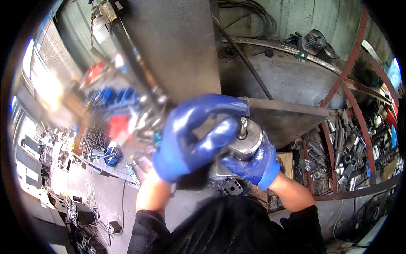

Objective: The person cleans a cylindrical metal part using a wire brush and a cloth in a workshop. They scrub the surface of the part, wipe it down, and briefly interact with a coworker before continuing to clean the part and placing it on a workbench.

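Note:
My right hand (256, 165), in a blue coated glove, is wrapped round a round grey metal part (246, 146) in front of my body. A short, pointed fluted bit (243, 127) sticks up from a dark hole in the part's top face. Beside it is my left hand (190, 137), in a matching glove, with thumb and forefinger curved into a wide C. Their tips come close to the bit and the part's left edge; whether they touch is unclear. Nothing shows in the gap between these fingers.
A large metal plate (173, 42) rises ahead, with a lower plate (287, 120) to its right. Red steel bars (353, 106) frame a heap of metal parts (344, 148). Blue bins (120, 99) and loose tools stand left. A coiled cable (253, 19) hangs on the back wall.

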The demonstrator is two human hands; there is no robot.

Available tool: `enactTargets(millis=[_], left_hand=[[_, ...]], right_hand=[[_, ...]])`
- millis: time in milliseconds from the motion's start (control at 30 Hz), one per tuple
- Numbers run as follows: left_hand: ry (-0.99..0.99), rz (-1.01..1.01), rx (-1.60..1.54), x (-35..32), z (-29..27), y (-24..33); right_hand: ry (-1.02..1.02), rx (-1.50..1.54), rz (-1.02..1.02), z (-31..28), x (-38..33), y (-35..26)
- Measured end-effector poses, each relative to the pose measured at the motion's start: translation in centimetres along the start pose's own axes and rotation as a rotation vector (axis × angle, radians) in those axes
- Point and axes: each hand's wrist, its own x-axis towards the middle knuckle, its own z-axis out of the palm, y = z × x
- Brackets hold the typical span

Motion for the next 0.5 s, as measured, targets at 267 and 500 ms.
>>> enactTargets(millis=[267, 500], left_hand=[[0.107, 0.078, 0.680, -4.5, 1.0, 3.5], [-0.096, -0.136, 0.736, -6.4, 1.6, 4.7]], right_hand=[[0.009, -0.094, -0.108, -0.1, -0.3, -0.2], [0.018, -0.130, -0.125, -0.3, -0.4, 0.0]])
